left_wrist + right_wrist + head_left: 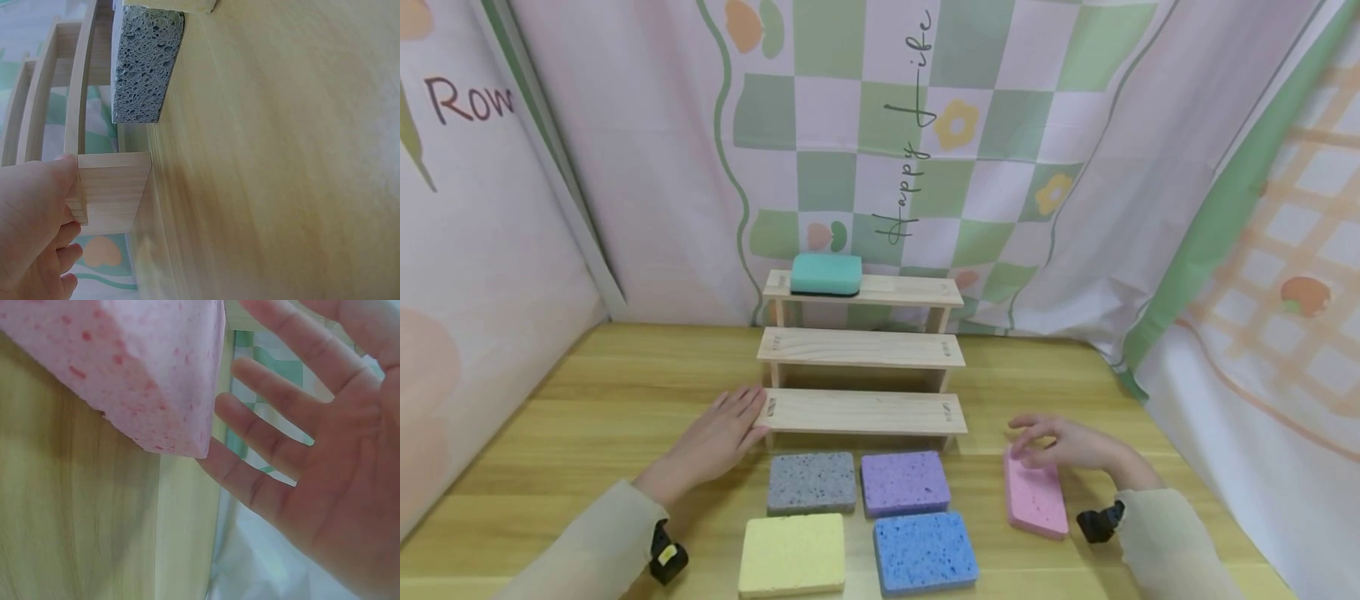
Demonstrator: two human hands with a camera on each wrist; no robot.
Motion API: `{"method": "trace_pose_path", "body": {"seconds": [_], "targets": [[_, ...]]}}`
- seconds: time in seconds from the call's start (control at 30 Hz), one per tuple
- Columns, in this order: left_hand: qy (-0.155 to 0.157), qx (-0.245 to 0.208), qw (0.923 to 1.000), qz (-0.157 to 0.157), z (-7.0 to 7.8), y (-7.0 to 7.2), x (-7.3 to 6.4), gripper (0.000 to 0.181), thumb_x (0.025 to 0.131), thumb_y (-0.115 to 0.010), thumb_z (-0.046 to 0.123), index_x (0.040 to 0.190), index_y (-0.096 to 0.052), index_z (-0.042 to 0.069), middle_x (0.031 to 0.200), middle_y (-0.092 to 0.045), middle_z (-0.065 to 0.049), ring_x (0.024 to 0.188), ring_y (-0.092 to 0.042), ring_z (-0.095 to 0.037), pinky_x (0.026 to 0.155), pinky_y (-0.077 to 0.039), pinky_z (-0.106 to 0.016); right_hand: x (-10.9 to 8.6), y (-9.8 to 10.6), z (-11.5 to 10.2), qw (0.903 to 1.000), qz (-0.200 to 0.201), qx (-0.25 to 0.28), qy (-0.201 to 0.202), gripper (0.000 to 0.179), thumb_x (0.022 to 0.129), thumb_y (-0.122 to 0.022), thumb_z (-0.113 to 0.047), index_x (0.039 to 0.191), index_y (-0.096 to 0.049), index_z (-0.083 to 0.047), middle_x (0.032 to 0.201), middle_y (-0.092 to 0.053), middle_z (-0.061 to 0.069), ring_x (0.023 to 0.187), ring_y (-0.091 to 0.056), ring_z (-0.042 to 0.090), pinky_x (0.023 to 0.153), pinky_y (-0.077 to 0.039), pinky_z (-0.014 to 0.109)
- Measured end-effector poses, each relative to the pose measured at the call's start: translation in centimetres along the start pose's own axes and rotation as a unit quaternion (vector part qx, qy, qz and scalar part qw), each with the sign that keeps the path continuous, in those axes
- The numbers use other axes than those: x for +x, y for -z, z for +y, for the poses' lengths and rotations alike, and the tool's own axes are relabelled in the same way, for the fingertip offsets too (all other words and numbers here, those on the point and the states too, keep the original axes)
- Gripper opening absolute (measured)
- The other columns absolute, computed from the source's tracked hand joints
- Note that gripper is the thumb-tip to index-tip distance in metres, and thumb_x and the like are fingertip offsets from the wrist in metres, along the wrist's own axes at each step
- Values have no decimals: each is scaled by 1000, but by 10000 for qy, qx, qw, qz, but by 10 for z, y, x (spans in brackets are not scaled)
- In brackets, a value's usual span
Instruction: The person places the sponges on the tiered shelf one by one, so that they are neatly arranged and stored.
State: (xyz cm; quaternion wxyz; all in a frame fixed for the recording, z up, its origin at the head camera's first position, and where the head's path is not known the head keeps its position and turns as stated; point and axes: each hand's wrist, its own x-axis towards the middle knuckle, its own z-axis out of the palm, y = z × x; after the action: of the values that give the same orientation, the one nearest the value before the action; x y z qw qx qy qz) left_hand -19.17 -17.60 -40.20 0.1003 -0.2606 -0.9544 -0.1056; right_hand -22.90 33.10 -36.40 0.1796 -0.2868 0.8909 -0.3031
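A three-step wooden rack point(865, 414) stands mid-table. My left hand point(718, 437) holds the left end of its lowest board; in the left wrist view the thumb point(64, 172) lies on the front edge, with the fingers bent round the board's end. Over the far end of a pink sponge point(1036, 500) is my right hand point(1067, 446), fingers spread and loosely bent. The right wrist view shows the little finger right at the corner of the pink sponge point(169, 394), the palm apart from it. A teal sponge point(826, 273) sits at the top step's left.
Before the rack lie a grey sponge point(811, 482) and a purple sponge point(905, 482). Nearer to me are a yellow sponge point(793, 553) and a blue sponge point(925, 552). Patterned curtains point(1022, 125) close off the wooden table point(647, 358) at the back and sides.
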Motion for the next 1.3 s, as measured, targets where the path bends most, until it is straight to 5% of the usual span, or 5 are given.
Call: {"method": "trace_pose_path", "body": {"seconds": [0.37,0.97,1.3], "targets": [[-26,4,10000,73,2,1,0,52,97,-47,24,134,-37,-12,137,-36,-27,127,-32,-42,104,-22,-53,-2,-2,0,9999,-60,-6,-147,18,83,-68,-21,98,-70,-11,131,-41,29,119,-28,56,89,-19,73],[-26,49,10000,40,1,1,0,53,97,-47,24,134,-36,-12,138,-36,-27,127,-31,-41,104,-22,-53,-9,1,5,9950,337,-190,-924,66,76,-73,-28,128,-49,5,131,-41,31,120,-32,52,95,-24,66],[-23,46,10000,27,2,1,0,52,97,-47,23,134,-36,-12,137,-36,-27,127,-31,-42,104,-23,-53,-10,-2,12,9913,590,-375,-1114,68,73,-76,-27,129,-48,-1,127,-41,35,115,-36,55,90,-28,68]]}}
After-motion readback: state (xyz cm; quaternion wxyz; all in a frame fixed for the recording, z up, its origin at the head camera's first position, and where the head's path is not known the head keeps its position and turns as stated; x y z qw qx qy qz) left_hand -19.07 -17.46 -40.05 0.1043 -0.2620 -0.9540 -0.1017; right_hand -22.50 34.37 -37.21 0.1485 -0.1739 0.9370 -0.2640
